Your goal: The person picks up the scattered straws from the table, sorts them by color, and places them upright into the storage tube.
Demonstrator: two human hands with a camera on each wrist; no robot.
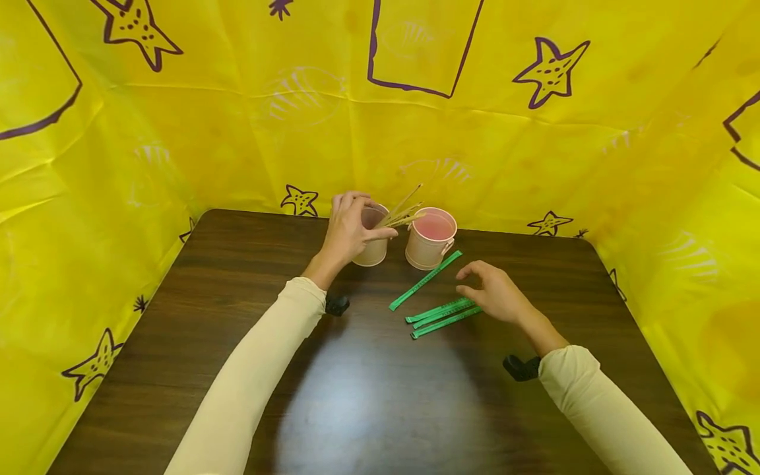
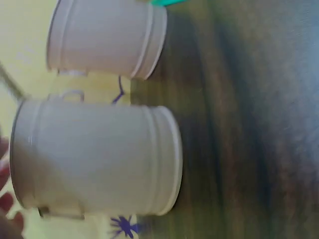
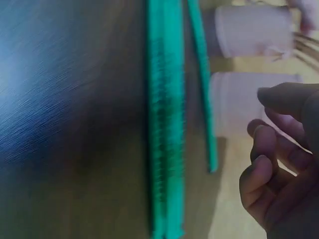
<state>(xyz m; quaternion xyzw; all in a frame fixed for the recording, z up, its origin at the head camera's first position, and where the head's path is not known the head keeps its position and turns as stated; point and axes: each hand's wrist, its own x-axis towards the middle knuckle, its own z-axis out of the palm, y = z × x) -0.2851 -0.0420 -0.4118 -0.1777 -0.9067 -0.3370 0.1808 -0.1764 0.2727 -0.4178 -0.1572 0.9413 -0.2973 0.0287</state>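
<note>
My left hand (image 1: 349, 227) is at the rim of the left pale pink bucket (image 1: 371, 252), its thumb stretched across the near side and its fingers at the far side. Thin pale sticks (image 1: 404, 214) jut from this bucket and lean right. In the left wrist view only fingertips (image 2: 6, 204) show beside the bucket's rim. Bent and apart, the fingers of my right hand (image 1: 495, 293) hover at the right ends of a small group of slim green packets (image 1: 445, 316), with nothing between them. One more green packet (image 1: 424, 280) lies slanted beyond the group.
A second pink bucket (image 1: 423, 251) with a side handle stands just right of the first, near the back edge of the dark wooden table (image 1: 249, 264). Yellow cloth (image 1: 237, 152) with starfish drawings hangs behind the table and along both sides.
</note>
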